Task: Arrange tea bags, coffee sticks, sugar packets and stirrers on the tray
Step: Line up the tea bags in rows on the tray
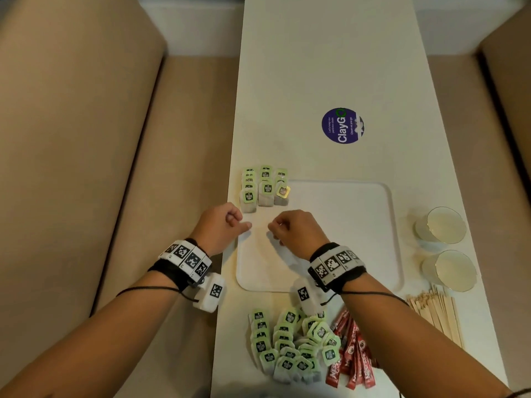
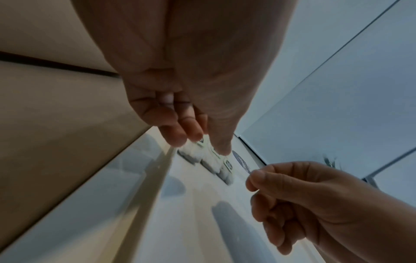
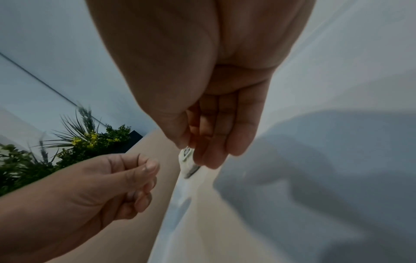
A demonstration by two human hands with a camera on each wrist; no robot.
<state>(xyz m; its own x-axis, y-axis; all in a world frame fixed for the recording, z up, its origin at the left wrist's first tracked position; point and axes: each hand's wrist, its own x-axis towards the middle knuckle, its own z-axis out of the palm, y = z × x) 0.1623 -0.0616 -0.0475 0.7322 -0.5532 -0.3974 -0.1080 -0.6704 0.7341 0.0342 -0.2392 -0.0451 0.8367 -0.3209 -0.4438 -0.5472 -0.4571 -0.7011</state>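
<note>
Step in hand: laying out tea bags; coffee sticks and stirrers not yet begun; no sugar packets in view.

1. Left hand (image 1: 224,225): hovers at the tray's left rim, just short of the laid rows. Grip clenched, thumb pressed to the side of the forefinger; nothing shows in it.
2. Rows (image 1: 264,188): tea bags in three overlapping columns at the tray's far left corner, the far ends running over the rim onto the tabletop (image 1: 316,67). One bag in the right column bears a yellow tag; the rest are green.
3. Tray (image 1: 344,225): white, flat on the tabletop, bare apart from the rows.
4. Right hand (image 1: 296,231): over the tray, near the left hand but apart from it. Thumb meets forefinger as in a pinch. Whether the grip holds a bag or a string cannot be told: white against white.
5. Pile (image 1: 287,346): loose tea bags on the tabletop at the near side of the tray, behind both wrists and well apart from either grip.
6. Coffee sticks (image 1: 352,357): red, fanned just right of the pile.
7. Stirrers (image 1: 439,314): wooden, bundled at the near right of the tray.

Next move, as judged: a reach back to the pile for one bag, pinched singly, then laid at the near end of a column.
</note>
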